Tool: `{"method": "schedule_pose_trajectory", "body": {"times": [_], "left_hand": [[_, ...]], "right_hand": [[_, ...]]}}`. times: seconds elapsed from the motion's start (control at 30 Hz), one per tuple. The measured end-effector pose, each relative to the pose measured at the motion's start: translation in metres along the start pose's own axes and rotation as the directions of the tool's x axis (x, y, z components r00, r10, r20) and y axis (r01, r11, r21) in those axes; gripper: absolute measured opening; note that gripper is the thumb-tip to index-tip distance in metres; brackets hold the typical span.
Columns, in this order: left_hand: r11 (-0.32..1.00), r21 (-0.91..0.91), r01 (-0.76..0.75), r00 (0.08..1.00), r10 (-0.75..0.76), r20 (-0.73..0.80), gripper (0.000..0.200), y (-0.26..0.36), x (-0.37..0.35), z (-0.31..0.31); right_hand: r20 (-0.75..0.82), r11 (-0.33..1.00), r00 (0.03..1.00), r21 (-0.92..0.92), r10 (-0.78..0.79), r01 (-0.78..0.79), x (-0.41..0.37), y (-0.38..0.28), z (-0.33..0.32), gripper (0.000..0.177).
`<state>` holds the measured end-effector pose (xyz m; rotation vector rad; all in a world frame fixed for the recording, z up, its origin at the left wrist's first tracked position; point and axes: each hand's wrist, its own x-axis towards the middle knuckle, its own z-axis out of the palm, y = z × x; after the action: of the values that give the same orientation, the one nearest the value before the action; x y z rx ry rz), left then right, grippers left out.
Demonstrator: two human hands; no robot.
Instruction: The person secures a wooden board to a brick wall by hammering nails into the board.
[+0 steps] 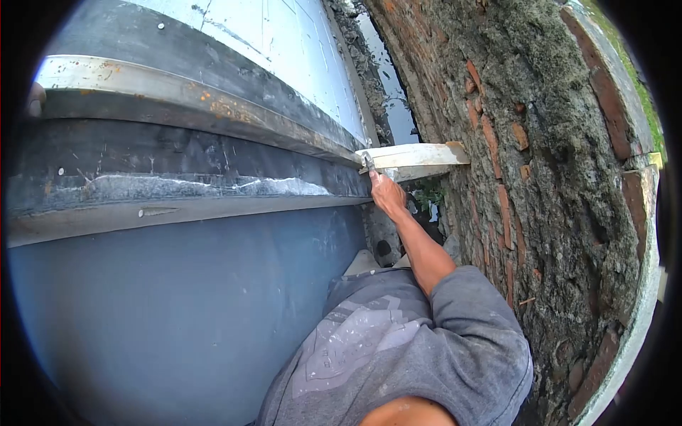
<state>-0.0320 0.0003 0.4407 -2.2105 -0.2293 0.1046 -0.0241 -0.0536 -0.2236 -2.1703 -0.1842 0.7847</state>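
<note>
A long metal bar [213, 106], box-shaped and speckled with rust-coloured spots, lies across a dark ledge. At the far left, fingertips of my left hand [35, 99] curl against the bar's end; the rest of that hand is out of view. My right hand [388, 194] is closed at the bar's other end, on a small grey metal piece [368, 162] whose kind I cannot make out. Just beyond it, a pale flat strip [419, 155] spans the gap to the rough wall.
A rough brick-and-mortar wall [547, 163] rises close on my right. Below the ledge is a smooth blue-grey panel [177, 305]; above lies a pale sheet [284, 42]. A narrow gap with a wet-looking channel [387, 78] runs beside the wall.
</note>
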Motion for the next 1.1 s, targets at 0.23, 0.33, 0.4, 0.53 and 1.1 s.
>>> {"method": "schedule_pose_trajectory", "body": {"times": [0.23,0.33,0.4,0.53,1.1], "left_hand": [[0.992,-0.015,-0.128,0.992,0.128,-0.006,0.053,0.007,0.008,0.017],[0.984,-0.013,-0.178,0.984,0.178,-0.026,0.055,0.005,0.011,0.02],[0.978,-0.014,-0.21,0.977,0.209,-0.044,0.056,0.003,0.011,0.024],[0.959,-0.016,-0.284,0.955,0.282,-0.088,0.058,0.004,0.018,0.031],[0.842,-0.003,-0.539,0.833,0.532,-0.151,0.068,0.028,0.054,0.079]], "right_hand": [[-0.05,0.997,0.997,0.058,-0.057,0.06,-0.026,0.003,-0.01,0.06],[-0.138,0.986,0.986,0.122,-0.096,0.113,-0.031,-0.006,-0.011,0.062],[-0.081,0.998,0.996,0.039,-0.045,0.049,-0.022,-0.003,-0.003,0.061],[0.005,0.999,0.999,0.011,-0.034,0.033,-0.005,0.006,0.005,0.06],[0.257,0.884,0.847,-0.19,0.465,-0.428,-0.092,0.153,0.011,0.046]]}}
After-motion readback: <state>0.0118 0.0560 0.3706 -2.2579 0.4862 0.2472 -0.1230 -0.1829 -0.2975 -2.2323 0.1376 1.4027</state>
